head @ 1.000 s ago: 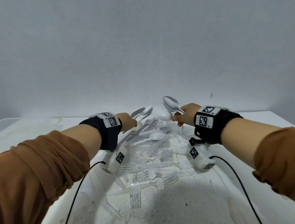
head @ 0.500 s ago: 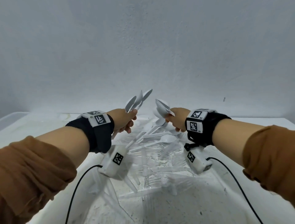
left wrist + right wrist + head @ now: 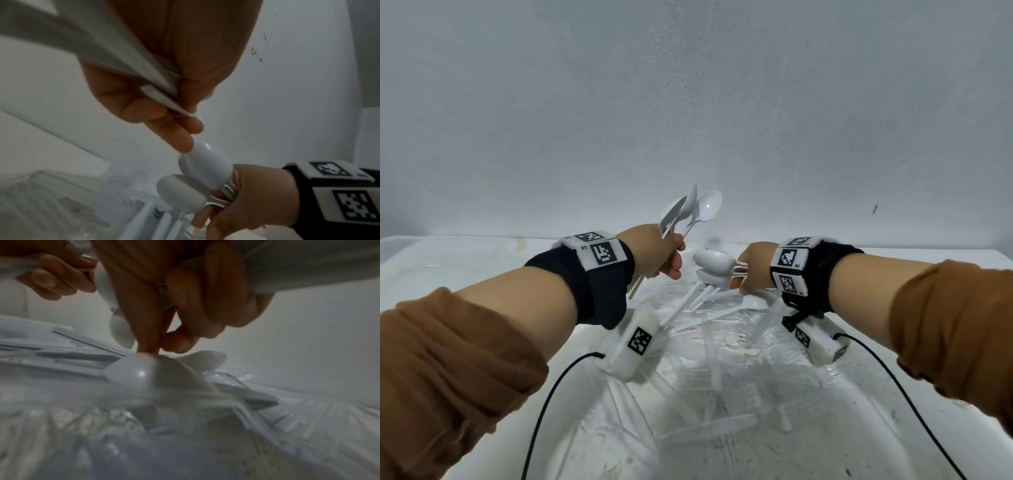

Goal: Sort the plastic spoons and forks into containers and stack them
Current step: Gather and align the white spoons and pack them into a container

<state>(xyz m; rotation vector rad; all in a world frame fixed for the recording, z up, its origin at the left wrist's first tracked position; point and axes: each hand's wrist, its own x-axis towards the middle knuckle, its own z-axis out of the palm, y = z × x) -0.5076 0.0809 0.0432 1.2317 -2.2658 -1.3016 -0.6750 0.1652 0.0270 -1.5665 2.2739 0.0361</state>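
My left hand (image 3: 671, 263) grips a bunch of white plastic spoons (image 3: 690, 214) by the handles, bowls pointing up against the wall. In the left wrist view those handles (image 3: 158, 91) run through its curled fingers. My right hand (image 3: 743, 274) holds another bunch of white spoons (image 3: 714, 262), bowls pointing left toward the left hand and nearly touching its fingers. In the right wrist view its fingers (image 3: 185, 305) curl just above a loose white spoon (image 3: 139, 371) in the pile. Below both hands lies a heap of clear forks (image 3: 722, 377) and white spoons (image 3: 702, 294).
The heap sits in a white tub (image 3: 465, 270) with a scuffed, speckled floor. A grey wall stands close behind. A clear container's edge (image 3: 392, 248) shows at the far left. Black cables (image 3: 541, 411) hang from both wrist cameras over the tub.
My left hand has risen and turned its spoons upright. My right hand has dropped lower, and its spoons now point left toward the left hand.
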